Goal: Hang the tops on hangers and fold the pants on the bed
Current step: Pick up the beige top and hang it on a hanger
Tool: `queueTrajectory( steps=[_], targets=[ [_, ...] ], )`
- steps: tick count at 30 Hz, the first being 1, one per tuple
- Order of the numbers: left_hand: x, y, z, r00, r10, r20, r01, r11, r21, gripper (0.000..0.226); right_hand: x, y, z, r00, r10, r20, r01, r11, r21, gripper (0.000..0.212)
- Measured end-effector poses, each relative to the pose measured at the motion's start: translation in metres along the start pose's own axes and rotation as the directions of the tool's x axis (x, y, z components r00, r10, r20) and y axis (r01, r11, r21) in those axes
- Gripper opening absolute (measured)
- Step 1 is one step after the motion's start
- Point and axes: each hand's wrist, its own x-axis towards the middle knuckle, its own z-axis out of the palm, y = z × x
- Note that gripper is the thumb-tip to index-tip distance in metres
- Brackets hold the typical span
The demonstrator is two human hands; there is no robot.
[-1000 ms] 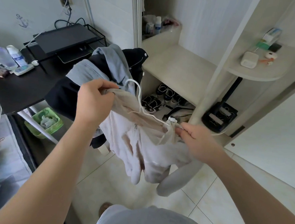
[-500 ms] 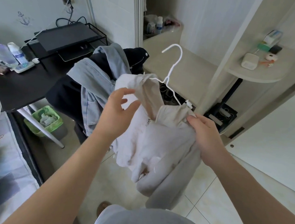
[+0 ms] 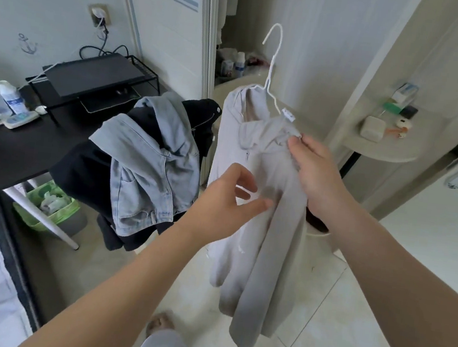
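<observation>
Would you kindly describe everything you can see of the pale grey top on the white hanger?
The pale grey top is a soft, matte, long-sleeved garment with a short zip below the collar. It hangs draped on a white wire hanger whose hook points up, and its sleeves dangle in folds above the tiled floor. The right hand pinches its shoulder by the hanger's end, while the left hand, fingers spread, touches its front.

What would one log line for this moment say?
step: hanging pale top on white hanger; right hand: grips top's shoulder; left hand: open, touching top; denim jacket: draped nearby
</observation>
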Motion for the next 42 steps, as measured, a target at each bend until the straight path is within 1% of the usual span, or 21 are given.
queueTrajectory(
  steps=[2, 5, 9, 12, 16, 19, 21, 23, 26, 29, 32, 35, 36, 39, 42],
  targets=[
    [0.021, 0.009, -0.002, 0.999, 0.031, 0.022, -0.032, 0.999, 0.025, 0.041, 0.023, -0.017, 0.004, 0.998, -0.060, -0.026, 0.059, 0.998, -0.022, 0.028],
    [0.058, 0.022, -0.008, 0.995, 0.094, 0.022, -0.095, 0.994, 0.046, 0.046, 0.061, -0.045, 0.012, 0.985, -0.150, -0.090, 0.146, 0.988, -0.046, 0.025],
    [0.124, 0.036, -0.024, 0.981, 0.192, 0.021, -0.193, 0.979, 0.069, 0.045, 0.123, -0.085, 0.025, 0.949, -0.265, -0.168, 0.259, 0.964, -0.058, 0.020],
    [0.178, 0.051, -0.040, 0.962, 0.269, 0.042, -0.272, 0.961, 0.059, 0.045, 0.169, -0.117, 0.035, 0.923, -0.306, -0.233, 0.305, 0.952, -0.041, 0.013],
    [0.255, 0.076, -0.069, 0.914, 0.401, 0.054, -0.405, 0.908, 0.106, 0.038, 0.231, -0.162, 0.048, 0.891, -0.334, -0.307, 0.334, 0.941, -0.054, 0.017],
    [0.309, 0.094, -0.095, 0.879, 0.473, 0.055, -0.475, 0.863, 0.174, 0.033, 0.274, -0.194, 0.055, 0.856, -0.357, -0.375, 0.351, 0.932, -0.087, 0.034],
    [0.341, 0.106, -0.113, 0.851, 0.520, 0.073, -0.523, 0.829, 0.198, 0.026, 0.298, -0.216, 0.059, 0.828, -0.381, -0.412, 0.377, 0.921, -0.094, 0.029],
    [0.371, 0.120, -0.132, 0.817, 0.569, 0.092, -0.575, 0.794, 0.196, 0.026, 0.319, -0.239, 0.063, 0.802, -0.409, -0.435, 0.399, 0.909, -0.119, 0.021],
    [0.412, 0.148, -0.158, 0.766, 0.637, 0.089, -0.638, 0.735, 0.231, 0.026, 0.351, -0.279, 0.064, 0.753, -0.463, -0.468, 0.431, 0.884, -0.181, 0.030],
    [0.451, 0.185, -0.182, 0.701, 0.709, 0.076, -0.704, 0.671, 0.232, 0.008, 0.383, -0.325, 0.058, 0.707, -0.517, -0.482, 0.478, 0.852, -0.213, 0.018],
    [0.488, 0.225, -0.203, 0.648, 0.760, 0.055, -0.744, 0.616, 0.259, 0.005, 0.419, -0.370, 0.046, 0.664, -0.550, -0.507, 0.495, 0.831, -0.253, 0.016],
    [0.526, 0.261, -0.217, 0.609, 0.793, 0.013, -0.756, 0.577, 0.309, 0.025, 0.456, -0.407, 0.029, 0.633, -0.571, -0.523, 0.493, 0.818, -0.296, 0.025],
    [0.539, 0.273, -0.221, 0.601, 0.799, 0.004, -0.756, 0.568, 0.325, 0.027, 0.468, -0.419, 0.023, 0.620, -0.579, -0.529, 0.498, 0.812, -0.306, 0.026],
    [0.577, 0.306, -0.230, 0.576, 0.817, -0.023, -0.750, 0.539, 0.383, 0.022, 0.505, -0.449, 0.006, 0.595, -0.602, -0.532, 0.520, 0.794, -0.316, 0.018],
    [0.613, 0.336, -0.236, 0.569, 0.821, -0.051, -0.732, 0.534, 0.423, 0.017, 0.546, -0.476, -0.013, 0.593, -0.597, -0.540, 0.535, 0.794, -0.290, 0.021]
  ],
)
